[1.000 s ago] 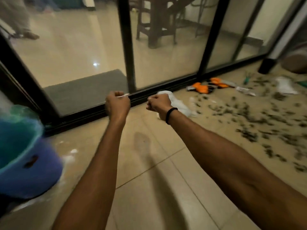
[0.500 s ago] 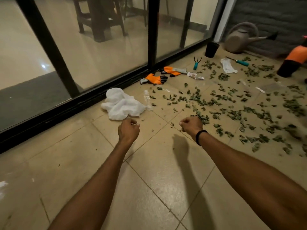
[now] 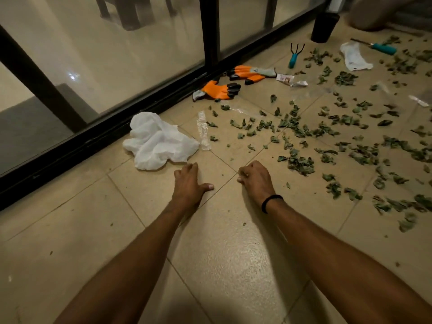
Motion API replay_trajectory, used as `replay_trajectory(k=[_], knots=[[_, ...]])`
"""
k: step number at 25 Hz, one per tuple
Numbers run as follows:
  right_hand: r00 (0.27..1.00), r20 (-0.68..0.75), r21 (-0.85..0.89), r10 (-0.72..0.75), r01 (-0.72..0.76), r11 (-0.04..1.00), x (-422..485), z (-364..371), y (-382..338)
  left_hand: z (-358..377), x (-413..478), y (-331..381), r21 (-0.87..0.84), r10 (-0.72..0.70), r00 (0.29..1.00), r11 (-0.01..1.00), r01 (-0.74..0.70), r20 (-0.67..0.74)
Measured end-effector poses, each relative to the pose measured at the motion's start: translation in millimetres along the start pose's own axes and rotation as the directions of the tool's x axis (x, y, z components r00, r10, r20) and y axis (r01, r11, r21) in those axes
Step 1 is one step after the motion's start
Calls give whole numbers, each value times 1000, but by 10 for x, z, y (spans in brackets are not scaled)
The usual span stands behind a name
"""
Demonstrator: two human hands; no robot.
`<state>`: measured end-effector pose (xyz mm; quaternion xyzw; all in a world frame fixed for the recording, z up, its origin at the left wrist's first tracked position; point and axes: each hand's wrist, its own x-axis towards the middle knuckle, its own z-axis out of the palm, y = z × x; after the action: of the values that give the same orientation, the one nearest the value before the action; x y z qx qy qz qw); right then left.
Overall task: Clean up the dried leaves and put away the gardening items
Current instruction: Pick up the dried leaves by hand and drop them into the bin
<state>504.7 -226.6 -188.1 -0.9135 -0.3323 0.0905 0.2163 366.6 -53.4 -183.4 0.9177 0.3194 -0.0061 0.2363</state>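
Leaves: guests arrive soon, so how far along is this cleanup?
Done: nothing visible. Leaves litter the tiles; gloves and rake lie by the door. In hand: nothing; the left hand is beside the cloth, the right hand is curled, empty. Left: gather leaves, store gloves and rake.

Both bare forearms stretch forward and down, side by side; the left hand (image 3: 189,183) has relaxed fingers, thumb splayed sideways. The right hand (image 3: 256,180) is curled into a fist.
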Motion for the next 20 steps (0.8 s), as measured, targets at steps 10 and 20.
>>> replay_trajectory(k=[10, 20], knots=[[976, -30, 150, 218, -211, 966, -5, -255, 159, 375, -237, 478, -136, -103, 944, 989, 62, -313], [751, -276, 429, 600, -462, 776, -230, -1000, 1087, 535, 131, 1749, -177, 154, 987, 971, -158, -34]])
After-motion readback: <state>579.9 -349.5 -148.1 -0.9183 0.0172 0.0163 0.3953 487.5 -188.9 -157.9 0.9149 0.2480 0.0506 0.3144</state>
